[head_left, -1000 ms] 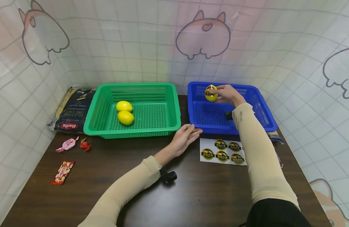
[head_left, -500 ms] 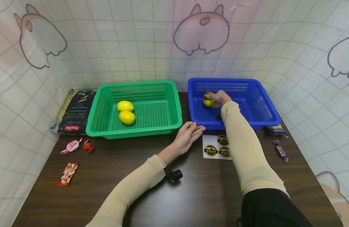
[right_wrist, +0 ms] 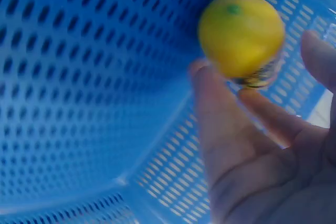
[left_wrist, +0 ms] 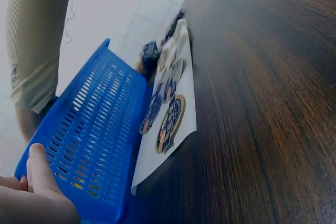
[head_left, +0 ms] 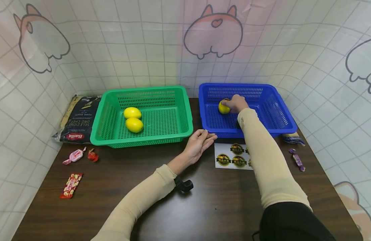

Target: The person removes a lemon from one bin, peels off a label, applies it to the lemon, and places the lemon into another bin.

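A yellow lemon (head_left: pixel 223 108) with a sticker sits inside the blue basket (head_left: pixel 274 103), near its left end. My right hand (head_left: pixel 237 103) reaches in beside it. In the right wrist view the fingers (right_wrist: pixel 215 114) are extended with tips at the lemon's lower side, and the thumb stands apart from it. My left hand (head_left: pixel 195 147) rests at the basket's front left corner, fingers mostly straight; a fingertip lies against the rim in the left wrist view. Two more lemons (head_left: pixel 134 125) lie together in the green basket (head_left: pixel 161 125).
A white sheet of round stickers (head_left: pixel 219 149) lies in front of the blue basket. A pasta bag (head_left: pixel 79 117) stands left of the green basket. Wrapped candies (head_left: pixel 75 155), a red snack packet (head_left: pixel 71 185) and a purple candy (head_left: pixel 297 160) lie toward the table's sides.
My right hand has lowered the stickered lemon into the blue basket, and its thumb now stands away from the fruit. The left hand stays at the basket corner.
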`<state>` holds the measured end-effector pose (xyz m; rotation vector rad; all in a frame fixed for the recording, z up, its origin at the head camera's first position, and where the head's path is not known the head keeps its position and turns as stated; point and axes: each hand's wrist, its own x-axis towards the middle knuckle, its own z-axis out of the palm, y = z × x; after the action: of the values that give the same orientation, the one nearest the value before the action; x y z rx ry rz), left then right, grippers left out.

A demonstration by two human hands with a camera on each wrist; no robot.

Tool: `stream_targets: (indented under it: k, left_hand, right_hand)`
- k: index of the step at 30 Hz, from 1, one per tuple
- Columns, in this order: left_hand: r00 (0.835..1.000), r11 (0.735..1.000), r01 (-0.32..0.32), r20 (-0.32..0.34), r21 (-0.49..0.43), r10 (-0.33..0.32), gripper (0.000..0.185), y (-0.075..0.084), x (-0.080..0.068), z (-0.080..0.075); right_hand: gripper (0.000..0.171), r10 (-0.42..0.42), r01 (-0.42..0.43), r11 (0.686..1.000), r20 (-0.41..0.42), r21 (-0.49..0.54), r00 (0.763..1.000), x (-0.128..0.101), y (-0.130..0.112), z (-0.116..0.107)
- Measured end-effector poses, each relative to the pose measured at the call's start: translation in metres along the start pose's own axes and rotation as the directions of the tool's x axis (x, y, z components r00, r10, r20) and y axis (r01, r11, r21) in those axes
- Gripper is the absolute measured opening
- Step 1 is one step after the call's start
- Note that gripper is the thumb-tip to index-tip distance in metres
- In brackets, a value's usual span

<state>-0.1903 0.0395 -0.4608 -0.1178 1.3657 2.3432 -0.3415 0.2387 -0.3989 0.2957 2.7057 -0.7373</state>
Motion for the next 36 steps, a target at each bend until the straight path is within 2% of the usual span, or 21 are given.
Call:
stream_targets:
  k: [5, 9, 11, 13, 16, 20, 24, 27, 32, 36]
  left_hand:
    - [1.0, 0.997, 0.004, 0.009, 0.079, -0.005, 0.013, 0.003, -0.002, -0.003]
    - [1.0, 0.99, 0.009, 0.009, 0.14, -0.01, 0.02, 0.004, -0.002, -0.006]
    - [1.0, 0.986, 0.006, 0.014, 0.168, -0.008, 0.025, 0.004, -0.002, -0.007]
    - [1.0, 0.98, 0.002, 0.021, 0.197, -0.006, 0.027, 0.004, -0.004, -0.009]
    - [0.999, 0.968, -0.009, 0.038, 0.252, -0.001, 0.031, 0.004, -0.008, -0.014]
    - [0.996, 0.942, -0.046, 0.084, 0.332, 0.019, 0.036, 0.004, -0.012, -0.02]
    - [0.993, 0.92, -0.072, 0.111, 0.385, 0.032, 0.038, 0.004, -0.016, -0.026]
    - [0.994, 0.903, -0.069, 0.106, 0.425, 0.026, 0.039, 0.004, -0.024, -0.033]
    - [0.994, 0.864, -0.078, 0.103, 0.498, 0.03, 0.042, 0.0, -0.041, -0.05]
    - [0.989, 0.826, -0.112, 0.139, 0.552, 0.042, 0.043, -0.001, -0.054, -0.059]
  right_hand:
    - [0.055, 0.006, 0.0, 0.991, 0.046, -0.134, 0.999, -0.01, -0.004, -0.011]
    - [0.067, -0.053, 0.074, 0.968, 0.094, -0.238, 0.994, -0.026, -0.015, -0.02]
    - [0.074, -0.11, 0.133, 0.959, 0.106, -0.251, 0.988, -0.036, -0.02, -0.023]
    - [0.076, -0.185, 0.205, 0.952, 0.108, -0.226, 0.977, -0.049, -0.027, -0.023]
    - [0.072, -0.316, 0.324, 0.936, 0.08, -0.139, 0.945, -0.075, -0.031, -0.018]
    - [0.058, -0.476, 0.475, 0.88, 0.004, -0.019, 0.88, -0.114, -0.03, 0.001]
    - [0.045, -0.552, 0.556, 0.827, -0.069, 0.081, 0.831, -0.15, -0.019, 0.028]
    - [0.04, -0.559, 0.568, 0.811, -0.101, 0.138, 0.823, -0.168, -0.006, 0.053]
    - [0.036, -0.543, 0.554, 0.812, -0.107, 0.183, 0.833, -0.181, 0.013, 0.085]
    - [0.038, -0.532, 0.536, 0.819, -0.077, 0.207, 0.843, -0.184, 0.023, 0.102]
